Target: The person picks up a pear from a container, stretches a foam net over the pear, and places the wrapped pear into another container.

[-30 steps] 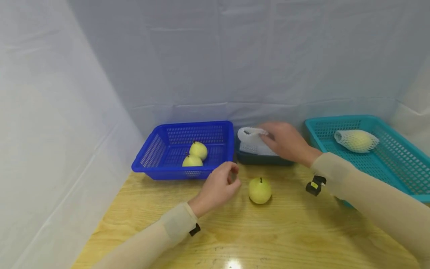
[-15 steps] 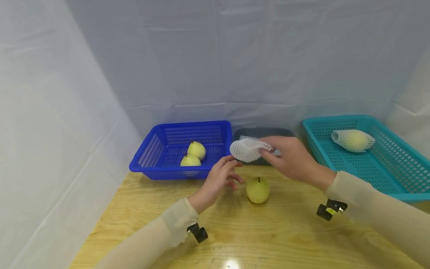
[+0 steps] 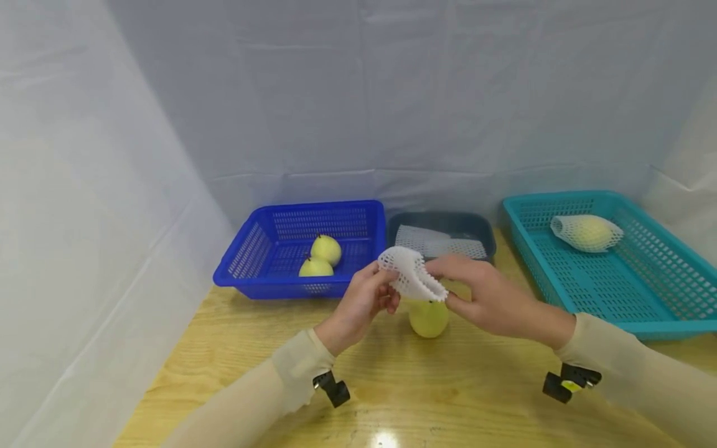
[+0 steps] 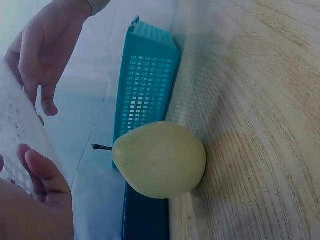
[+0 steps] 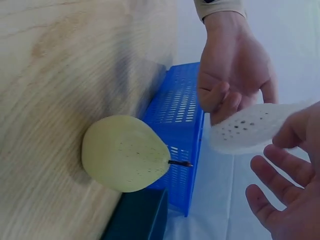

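A white foam net sleeve (image 3: 411,274) is held between both hands above the table. My left hand (image 3: 361,306) pinches its left end, with the thumb on the mesh. On the other side my right hand (image 3: 493,298) grips the right edge with thumb and fingers. Just below the sleeve a yellow-green pear (image 3: 428,320) stands upright on the table, stem up, its top partly covered in the head view. Both wrist views show the same pear (image 4: 162,160) whole, apart from the hands.
A blue basket (image 3: 297,287) with two pears (image 3: 327,249) stands at the back left. Behind the hands is a dark tray (image 3: 486,225) of more net sleeves (image 3: 420,238). To the right, a teal basket (image 3: 594,298) holds one pear in a net sleeve (image 3: 590,233).
My right hand has lifted the net sleeve out of the dark tray and brought it forward over the pear. My left hand, loose before, has taken hold of the sleeve's left end.
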Demonstrator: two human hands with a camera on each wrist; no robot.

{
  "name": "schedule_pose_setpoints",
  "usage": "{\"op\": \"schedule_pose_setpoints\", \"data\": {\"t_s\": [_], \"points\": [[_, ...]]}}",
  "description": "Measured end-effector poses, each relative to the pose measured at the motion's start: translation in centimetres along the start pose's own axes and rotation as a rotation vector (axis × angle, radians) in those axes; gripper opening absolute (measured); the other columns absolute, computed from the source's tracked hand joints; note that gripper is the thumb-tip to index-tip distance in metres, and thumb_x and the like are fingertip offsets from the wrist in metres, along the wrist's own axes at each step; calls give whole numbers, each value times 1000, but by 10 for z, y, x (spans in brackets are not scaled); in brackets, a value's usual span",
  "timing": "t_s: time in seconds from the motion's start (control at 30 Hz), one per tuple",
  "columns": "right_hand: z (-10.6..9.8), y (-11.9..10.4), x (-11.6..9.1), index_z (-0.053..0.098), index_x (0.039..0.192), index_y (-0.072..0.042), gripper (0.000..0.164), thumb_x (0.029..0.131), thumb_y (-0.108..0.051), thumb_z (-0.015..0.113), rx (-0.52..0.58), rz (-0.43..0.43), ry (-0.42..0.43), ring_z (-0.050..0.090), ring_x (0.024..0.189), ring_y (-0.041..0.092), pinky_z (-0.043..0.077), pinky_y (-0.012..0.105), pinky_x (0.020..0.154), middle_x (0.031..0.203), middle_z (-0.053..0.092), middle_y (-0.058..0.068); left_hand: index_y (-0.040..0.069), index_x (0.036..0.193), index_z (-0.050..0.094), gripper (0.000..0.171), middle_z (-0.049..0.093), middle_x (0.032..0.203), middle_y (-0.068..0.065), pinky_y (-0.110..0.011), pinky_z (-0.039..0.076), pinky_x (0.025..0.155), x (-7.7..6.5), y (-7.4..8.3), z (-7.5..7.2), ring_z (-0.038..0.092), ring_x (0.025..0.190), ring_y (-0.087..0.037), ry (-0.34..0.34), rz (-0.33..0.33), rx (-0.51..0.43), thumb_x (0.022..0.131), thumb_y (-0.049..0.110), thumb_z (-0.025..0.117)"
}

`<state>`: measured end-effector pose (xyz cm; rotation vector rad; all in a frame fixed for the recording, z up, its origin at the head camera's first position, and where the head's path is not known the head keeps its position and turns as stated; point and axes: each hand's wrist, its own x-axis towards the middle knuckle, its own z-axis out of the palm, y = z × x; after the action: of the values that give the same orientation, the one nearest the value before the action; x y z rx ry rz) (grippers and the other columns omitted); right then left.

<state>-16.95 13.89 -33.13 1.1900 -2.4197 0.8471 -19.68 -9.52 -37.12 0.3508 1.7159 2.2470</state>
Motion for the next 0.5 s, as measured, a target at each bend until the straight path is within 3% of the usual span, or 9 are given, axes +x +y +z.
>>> {"op": "schedule_pose_setpoints", "data": {"t_s": [0.1,0.2,0.37,0.5], "points": [[2,2,-3,69,127,-15,40,92,5,65,65,32,22,66,114,21,58,38,87,127,69,2,10,109,58,12,58,75,0,-24,42,54,-1,0,0,49,56,-11,-51,3,-14,98,14,53],[5,3,-5,68,129,-16,33,100,-3,59,191,145,33,64,115,20,57,39,90,128,68,2,10,108,58,12,57,71,0,-24,42,54,-2,0,1,49,55,-11,-126,0,-36,99,13,51],[8,2,-6,45,151,-19,43,109,-27,42,557,383,-55,49,135,29,49,38,101,150,50,7,10,110,55,13,57,72,0,-23,42,54,-5,0,8,50,55,-10,-218,-11,-44,99,13,47],[12,1,-6,30,159,-13,53,110,-33,37,782,486,-94,36,143,35,44,30,104,160,35,14,9,111,54,14,57,71,1,-23,42,53,-6,-1,14,49,54,-10,-234,-30,-22,101,14,46]]}}
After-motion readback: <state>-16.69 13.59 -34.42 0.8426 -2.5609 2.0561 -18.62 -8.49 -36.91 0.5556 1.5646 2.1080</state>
